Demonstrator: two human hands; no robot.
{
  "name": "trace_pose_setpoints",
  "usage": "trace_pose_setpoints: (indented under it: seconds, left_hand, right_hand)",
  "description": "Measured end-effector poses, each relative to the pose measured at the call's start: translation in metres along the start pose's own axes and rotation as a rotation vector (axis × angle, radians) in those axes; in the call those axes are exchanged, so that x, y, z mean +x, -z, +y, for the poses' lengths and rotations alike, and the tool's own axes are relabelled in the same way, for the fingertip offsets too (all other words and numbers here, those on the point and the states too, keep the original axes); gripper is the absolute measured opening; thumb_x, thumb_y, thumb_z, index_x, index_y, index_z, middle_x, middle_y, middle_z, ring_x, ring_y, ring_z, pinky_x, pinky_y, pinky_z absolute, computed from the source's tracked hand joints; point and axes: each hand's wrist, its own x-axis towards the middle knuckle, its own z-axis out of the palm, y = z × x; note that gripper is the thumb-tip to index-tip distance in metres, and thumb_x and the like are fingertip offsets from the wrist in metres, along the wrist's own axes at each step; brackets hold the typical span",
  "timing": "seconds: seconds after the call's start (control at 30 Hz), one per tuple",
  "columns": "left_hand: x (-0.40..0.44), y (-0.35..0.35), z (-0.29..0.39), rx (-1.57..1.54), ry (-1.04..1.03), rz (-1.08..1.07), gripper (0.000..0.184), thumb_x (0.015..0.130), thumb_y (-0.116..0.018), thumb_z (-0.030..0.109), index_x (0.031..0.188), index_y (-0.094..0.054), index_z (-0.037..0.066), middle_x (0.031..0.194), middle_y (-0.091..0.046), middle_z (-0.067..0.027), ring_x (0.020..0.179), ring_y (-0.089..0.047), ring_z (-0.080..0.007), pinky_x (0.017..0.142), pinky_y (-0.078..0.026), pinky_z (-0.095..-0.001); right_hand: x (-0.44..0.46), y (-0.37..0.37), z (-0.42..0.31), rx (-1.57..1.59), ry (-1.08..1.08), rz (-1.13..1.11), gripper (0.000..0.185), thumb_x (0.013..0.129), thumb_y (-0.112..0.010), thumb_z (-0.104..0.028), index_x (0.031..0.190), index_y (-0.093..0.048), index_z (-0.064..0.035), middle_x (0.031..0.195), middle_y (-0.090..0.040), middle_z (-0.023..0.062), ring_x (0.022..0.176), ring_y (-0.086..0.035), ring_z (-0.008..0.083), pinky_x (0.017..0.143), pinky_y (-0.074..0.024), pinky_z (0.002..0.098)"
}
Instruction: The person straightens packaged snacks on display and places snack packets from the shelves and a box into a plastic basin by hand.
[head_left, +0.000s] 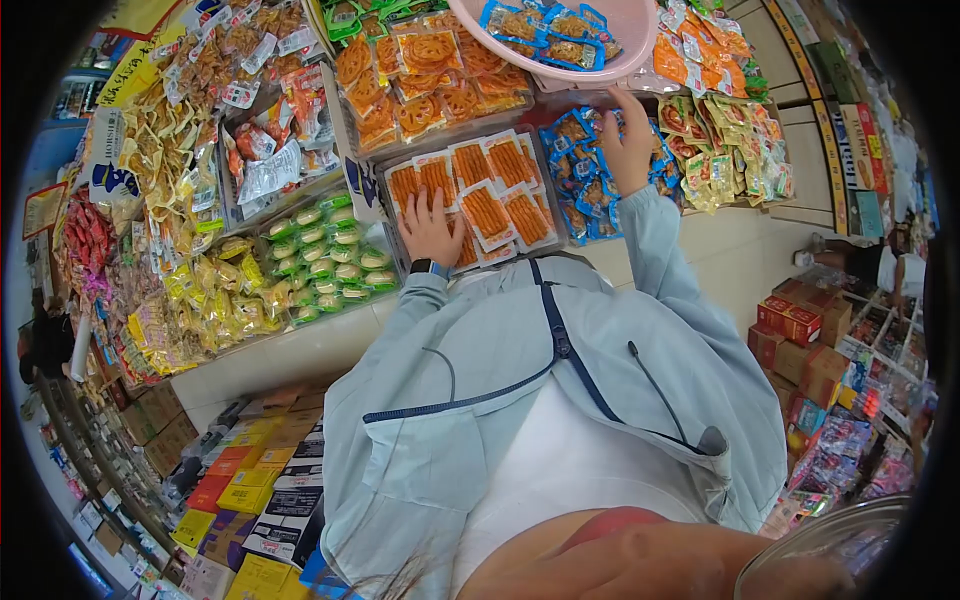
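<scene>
My left hand (432, 232), with a dark watch at its wrist, lies with fingers spread on flat packs of orange-brown sticks (486, 212) in a clear tray. My right hand (627, 140) is raised over the blue snack packets (588, 178), its fingers apart and pointing up near the lower rim of a pink basin (640, 62). No item shows in its fingers. Inside the basin are several blue-edged packets (573, 50). Whether the fingertips touch the basin is hard to tell.
Packed orange slices (430, 52) lie behind the stick packs. Green-and-white packets (325, 258) fill a tray at the left. Right of the blue packets are yellow-green packets (735, 150). Cartons (800, 318) are stacked at the lower right, with a person's legs (850, 262) nearby.
</scene>
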Motion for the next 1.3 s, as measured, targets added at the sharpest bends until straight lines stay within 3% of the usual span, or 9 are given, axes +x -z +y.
trace_pose_setpoints:
  seconds: [0.23,0.33,0.53,0.63,0.73,0.97,1.13,1.23,1.3]
  left_hand:
    - [-0.001,-0.001,0.000,-0.006,0.006,-0.006,0.063,0.089,-0.057,0.044,0.144,-0.043,0.017,0.152,-0.036,-0.0100,0.143,-0.026,-0.0315,0.113,-0.018,-0.0576]
    - [0.001,-0.001,-0.001,-0.006,0.001,-0.010,0.063,0.089,-0.057,0.044,0.144,-0.043,0.017,0.152,-0.036,-0.0102,0.143,-0.026,-0.0321,0.113,-0.018,-0.0579]
    - [0.000,-0.002,-0.001,-0.007,-0.007,0.003,0.062,0.089,-0.057,0.044,0.144,-0.044,0.016,0.152,-0.036,-0.0106,0.143,-0.026,-0.0327,0.113,-0.018,-0.0580]
    - [0.001,-0.001,-0.001,-0.018,-0.006,0.004,0.062,0.089,-0.057,0.044,0.143,-0.045,0.016,0.152,-0.036,-0.0108,0.142,-0.027,-0.0328,0.113,-0.018,-0.0580]
    - [0.000,-0.002,-0.003,-0.025,-0.011,0.016,0.062,0.089,-0.057,0.043,0.143,-0.045,0.016,0.152,-0.036,-0.0108,0.142,-0.028,-0.0328,0.113,-0.019,-0.0580]
    - [0.000,-0.001,-0.002,-0.018,-0.006,0.012,0.063,0.089,-0.058,0.045,0.143,-0.044,0.016,0.151,-0.037,-0.0101,0.142,-0.027,-0.0318,0.113,-0.018,-0.0576]
    - [0.000,-0.001,-0.002,-0.023,-0.001,-0.003,0.063,0.089,-0.058,0.045,0.143,-0.044,0.016,0.152,-0.036,-0.0100,0.142,-0.027,-0.0316,0.114,-0.018,-0.0574]
    - [0.002,0.003,-0.001,-0.020,0.005,-0.016,0.063,0.089,-0.058,0.045,0.143,-0.044,0.016,0.152,-0.036,-0.0099,0.142,-0.027,-0.0315,0.113,-0.018,-0.0573]
    - [0.001,0.002,0.001,-0.023,0.004,-0.009,0.063,0.089,-0.058,0.044,0.143,-0.044,0.016,0.152,-0.036,-0.0098,0.143,-0.027,-0.0315,0.113,-0.019,-0.0574]
  right_hand:
    - [-0.154,0.015,0.060,-0.628,-0.589,-0.125,0.081,0.082,-0.076,-0.029,0.147,-0.033,-0.0090,0.144,-0.037,0.0297,0.131,-0.036,0.0475,0.110,-0.0309,0.0506]
    - [-0.190,0.021,0.066,-0.654,-0.640,-0.345,0.096,0.076,-0.079,-0.035,0.151,-0.025,-0.0101,0.148,-0.031,0.0323,0.133,-0.034,0.0503,0.110,-0.0301,0.0526]
    - [-0.210,0.031,0.100,-0.332,-0.562,-0.281,0.067,0.086,-0.070,-0.023,0.145,-0.041,-0.0132,0.143,-0.041,0.0281,0.122,-0.048,0.0442,0.099,-0.0426,0.0524]
    - [-0.198,0.050,0.098,-0.231,-0.854,-0.263,0.048,0.092,-0.059,-0.015,0.138,-0.048,-0.0099,0.131,-0.054,0.0220,0.109,-0.059,0.0362,0.085,-0.0527,0.0480]
    - [-0.163,0.056,0.075,0.529,-1.042,0.244,0.040,0.096,-0.051,-0.013,0.135,-0.048,-0.0061,0.120,-0.061,0.0153,0.102,-0.063,0.0289,0.077,-0.0582,0.0419]
    - [0.016,0.029,-0.032,0.805,-0.511,0.425,0.037,0.099,-0.052,-0.017,0.131,-0.049,0.0012,0.127,-0.056,0.0138,0.116,-0.057,0.0235,0.096,-0.0545,0.0427]
    - [0.076,-0.006,-0.019,0.137,-0.013,0.054,0.044,0.092,-0.063,-0.016,0.130,-0.053,0.0030,0.127,-0.059,0.0165,0.115,-0.058,0.0257,0.100,-0.0445,0.0342]
    - [0.051,-0.011,-0.014,0.034,0.060,0.044,0.046,0.090,-0.064,-0.014,0.131,-0.053,0.0014,0.128,-0.058,0.0209,0.118,-0.056,0.0315,0.103,-0.0418,0.0390]
    - [0.009,-0.008,0.002,0.128,-0.118,-0.011,0.042,0.089,-0.064,-0.011,0.129,-0.056,-0.0009,0.129,-0.056,0.0219,0.121,-0.053,0.0332,0.105,-0.0392,0.0412]
